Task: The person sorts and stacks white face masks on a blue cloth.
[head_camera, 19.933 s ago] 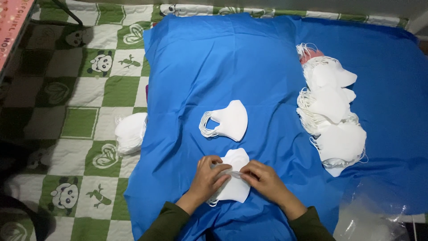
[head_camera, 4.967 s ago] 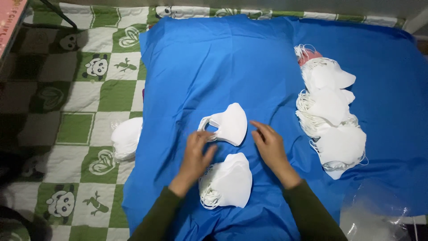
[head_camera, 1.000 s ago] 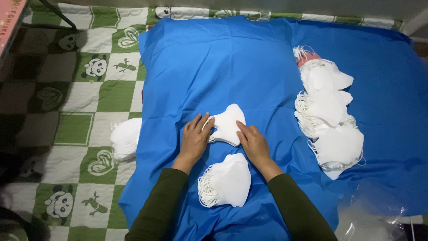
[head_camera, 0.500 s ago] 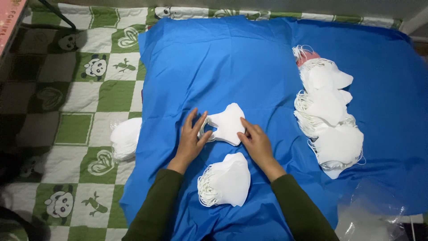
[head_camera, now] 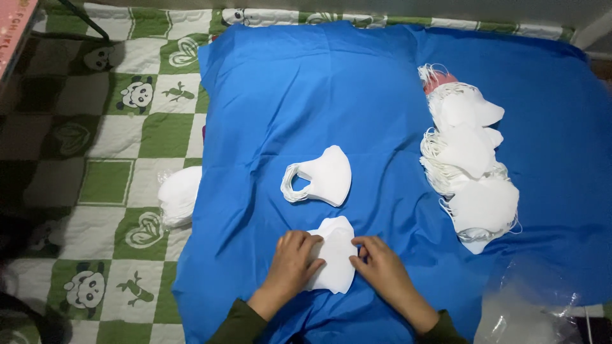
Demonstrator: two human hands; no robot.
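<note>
Left hand lies flat, fingers spread, pressing on the left half of a white folded face mask. Right hand meets the mask's right edge, fingertips curled on it in a light pinch. Neither hand has lifted it; the mask lies on the blue cloth, near the front edge, directly between the two hands.

Handling, judged from appearance: thin, soft non-woven material, very light, bends readily under finger pressure. Probably holds a crease along its centre fold but has no stiffness otherwise. Surface looks matte, so not slippery, though it may slide on the smooth cloth if pushed from one side only. Not fragile in the breaking sense; ear loops could snag or stretch. Best hold: pinch at the outer edges or along the fold, with the other hand flat on the body to keep it from shifting.

Just beyond the hands, apart from them, a second mask lies on the cloth with its bundled ear loops facing left. Further right, a row of stacked masks runs front to back, loops spilling out on the left side. A clear plastic bag sits at the lower right. Left of the cloth, another white pile rests on the green-and-white checked quilt with cartoon animal print.
</note>
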